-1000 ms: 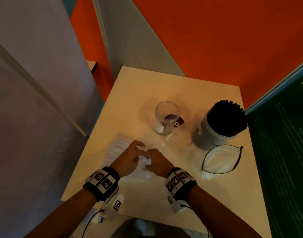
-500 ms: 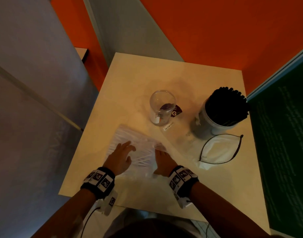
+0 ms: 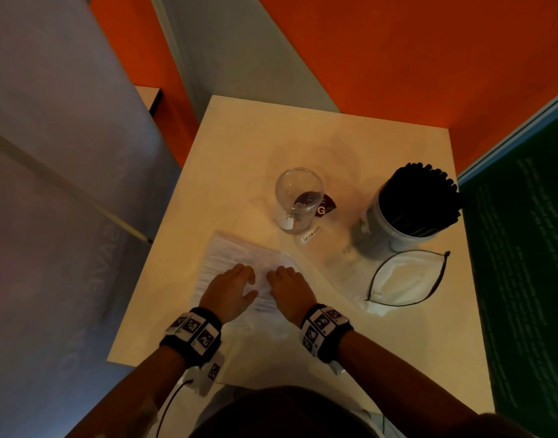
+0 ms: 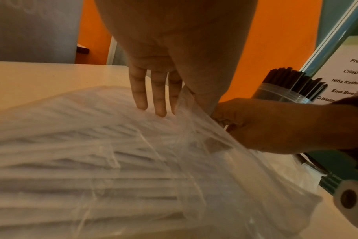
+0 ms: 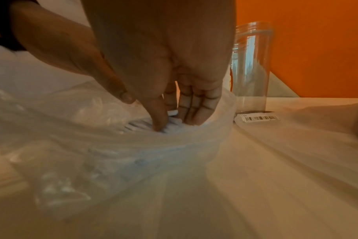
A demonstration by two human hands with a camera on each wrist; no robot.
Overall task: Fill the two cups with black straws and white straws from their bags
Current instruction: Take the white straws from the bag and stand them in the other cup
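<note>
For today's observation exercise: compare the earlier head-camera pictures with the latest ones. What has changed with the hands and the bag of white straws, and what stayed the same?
The left hand drew back in from its spread position and pinches the plastic at the bag of white straws. The right hand has slipped its fingers into the bag's mouth onto the straws. Unchanged: the empty clear cup, the cup of black straws and the emptied bag.

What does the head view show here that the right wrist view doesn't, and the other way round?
Only the head view shows the cup packed with black straws and the emptied zip bag beside it. Only the right wrist view shows the right hand with its fingertips on the white straws at the bag's mouth. Both show the empty clear cup, the bag of white straws and the left hand.
</note>
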